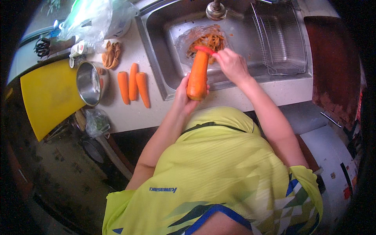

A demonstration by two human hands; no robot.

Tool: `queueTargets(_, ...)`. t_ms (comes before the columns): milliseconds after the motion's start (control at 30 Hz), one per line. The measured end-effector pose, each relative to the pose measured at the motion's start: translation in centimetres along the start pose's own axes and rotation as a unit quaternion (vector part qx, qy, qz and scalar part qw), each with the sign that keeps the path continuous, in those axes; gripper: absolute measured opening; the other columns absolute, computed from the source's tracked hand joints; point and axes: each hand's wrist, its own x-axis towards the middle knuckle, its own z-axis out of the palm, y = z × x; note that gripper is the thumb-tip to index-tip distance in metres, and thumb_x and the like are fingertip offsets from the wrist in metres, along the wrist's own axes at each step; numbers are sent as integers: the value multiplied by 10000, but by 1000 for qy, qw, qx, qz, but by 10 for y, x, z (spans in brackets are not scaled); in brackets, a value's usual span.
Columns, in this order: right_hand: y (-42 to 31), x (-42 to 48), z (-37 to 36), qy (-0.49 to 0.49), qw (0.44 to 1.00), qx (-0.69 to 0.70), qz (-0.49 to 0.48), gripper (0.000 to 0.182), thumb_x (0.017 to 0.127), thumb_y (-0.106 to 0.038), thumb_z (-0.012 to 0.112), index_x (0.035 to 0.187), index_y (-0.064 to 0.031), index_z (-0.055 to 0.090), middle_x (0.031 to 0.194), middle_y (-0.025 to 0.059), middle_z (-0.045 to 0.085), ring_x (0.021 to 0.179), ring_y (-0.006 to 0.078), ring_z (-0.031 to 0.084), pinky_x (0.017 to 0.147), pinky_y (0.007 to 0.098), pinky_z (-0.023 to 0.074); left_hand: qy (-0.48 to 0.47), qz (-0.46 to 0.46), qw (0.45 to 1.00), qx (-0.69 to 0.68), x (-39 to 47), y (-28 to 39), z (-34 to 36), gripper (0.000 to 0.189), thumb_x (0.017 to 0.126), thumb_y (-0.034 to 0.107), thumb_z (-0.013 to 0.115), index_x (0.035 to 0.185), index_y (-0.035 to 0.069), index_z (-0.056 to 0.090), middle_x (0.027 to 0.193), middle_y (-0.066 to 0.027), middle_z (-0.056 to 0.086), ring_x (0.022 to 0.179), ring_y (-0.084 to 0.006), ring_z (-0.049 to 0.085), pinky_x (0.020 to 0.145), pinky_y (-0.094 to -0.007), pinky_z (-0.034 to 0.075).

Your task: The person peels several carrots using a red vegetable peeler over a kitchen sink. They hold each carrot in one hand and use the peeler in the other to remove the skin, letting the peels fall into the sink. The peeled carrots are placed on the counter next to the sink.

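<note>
A thick orange carrot [198,77] is gripped by my left hand [184,95] near the sink's front edge. Its wide end points toward me and its far end reaches over the basin. My right hand [234,65] holds a red peeler [204,50], whose head lies at the carrot's far end. Beneath, in the steel sink [173,70], a clear plastic bag [185,44] lies open with a heap of orange peelings [211,41] in it. Three smaller carrots [133,85] rest side by side on the counter to the left.
A steel bowl [88,83] stands left of the carrots, beside a yellow board [53,91]. Behind them are a brown cloth-like bundle [111,54] and plastic bags [91,23]. A wire rack [282,53] sits in the sink's right side, under the faucet's [216,11] right.
</note>
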Motion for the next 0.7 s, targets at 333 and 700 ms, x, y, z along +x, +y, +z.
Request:
queueTargets(333, 35, 9, 1, -133, 984, -87, 75, 309, 978, -301, 527, 905, -38, 674, 884, 155, 664, 757, 354, 662, 701, 497, 521, -56, 58, 997, -14, -7, 5, -8, 510, 1012, 471, 407, 1290, 57, 516, 1119, -146, 632, 887, -290, 636, 756, -443, 537)
queueTargets(700, -48, -47, -34, 32, 984, 61, -162, 145, 889, -215, 666, 845, -78, 657, 786, 100, 585, 679, 271, 642, 563, 387, 519, 17, 34, 999, -23, 10, 3, 9, 494, 1016, 476, 408, 1264, 65, 525, 1106, -144, 636, 853, -285, 646, 747, -449, 544)
